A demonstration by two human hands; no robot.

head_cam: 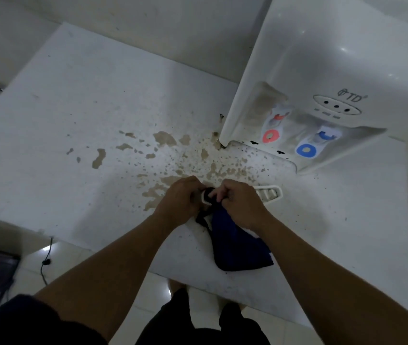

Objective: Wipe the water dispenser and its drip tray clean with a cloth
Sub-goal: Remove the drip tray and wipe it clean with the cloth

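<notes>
Right now I have the left hand (181, 200) gripping the drip tray (269, 194) while the right hand (239, 201) pinches the blue cloth (235, 245) against it, so I judge the next move is rubbing along the slats.

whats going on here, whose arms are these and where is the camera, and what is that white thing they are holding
There is just one picture, taken by a camera worn on a person's head, looking down, so the two arms are that person's own. They stand at a white table spotted with brown stains. At the upper right sits a white water dispenser with a red tap and a blue tap. The left hand grips one end of a white slotted piece, most likely the drip tray taken out of the dispenser. The right hand holds a dark blue cloth bunched against the tray, as if wiping it. The cloth's loose end hangs down onto the table.
</notes>
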